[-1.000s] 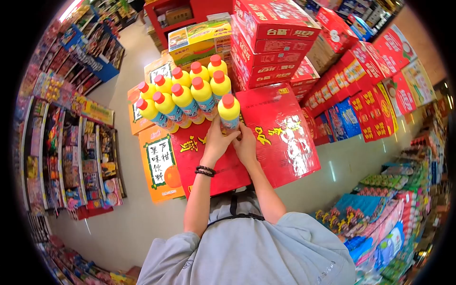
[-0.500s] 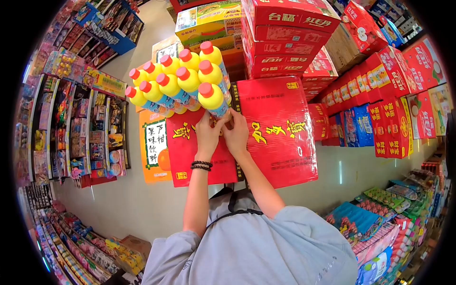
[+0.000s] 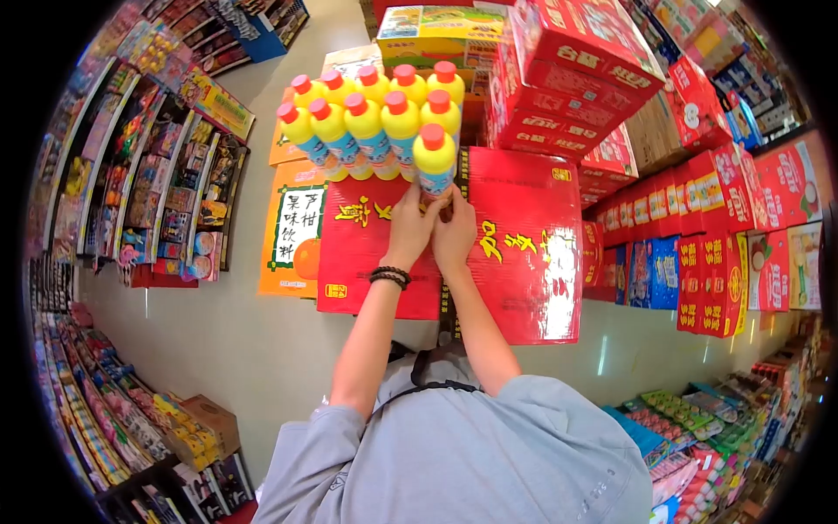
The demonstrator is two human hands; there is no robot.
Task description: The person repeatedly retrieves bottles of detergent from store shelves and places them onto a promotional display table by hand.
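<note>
A yellow bottle (image 3: 433, 157) with a red cap and blue label stands at the front right corner of a bottle group. My left hand (image 3: 410, 229), with dark beads at the wrist, closes on its lower part from the left. Against the right side of the same bottle, my right hand (image 3: 456, 229) has its fingers curled round the lower part. The bottle's base is hidden by my fingers. Behind and to the left, several matching bottles (image 3: 370, 122) stand upright in close rows on a red carton (image 3: 524, 297).
An orange carton (image 3: 288, 281) lies beside the red one on the left. Tall stacked red boxes (image 3: 580, 65) and a yellow box (image 3: 441, 26) rise behind. Shelves of goods (image 3: 157, 166) line the left; more boxes (image 3: 711, 279) and packaged goods (image 3: 690, 428) are on the right.
The view has shifted, so the bottles and boxes sit further right in the picture. Both hands stay at the lower part of the same front bottle.
</note>
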